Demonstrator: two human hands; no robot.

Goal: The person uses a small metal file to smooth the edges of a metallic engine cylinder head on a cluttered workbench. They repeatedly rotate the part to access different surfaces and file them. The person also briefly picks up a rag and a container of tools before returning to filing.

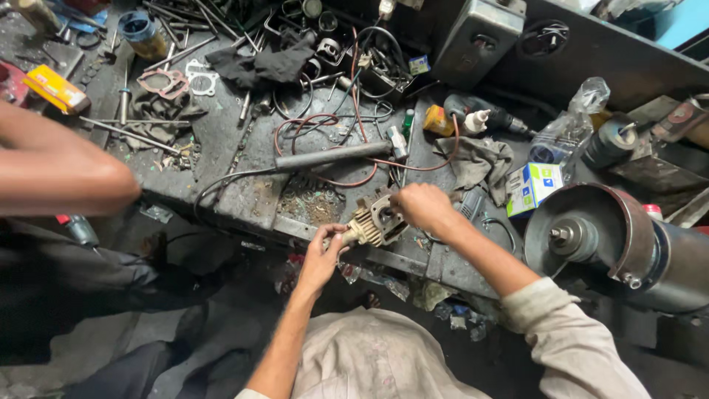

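A small finned metal engine cylinder (373, 220) rests at the front edge of a dirty workbench (244, 193). My left hand (323, 256) grips its lower left end from below the bench edge. My right hand (419, 205) is closed on the cylinder's top right side, fingers curled over the round opening. Both forearms reach up from my light shirt at the bottom of the view.
A bench grinder (602, 240) stands at the right. A grey rag (478, 159), a small box (533, 186), a metal bar (332, 156), red wires, gaskets (164, 81) and tools litter the bench. Another person's bare arm (55, 170) crosses at the left.
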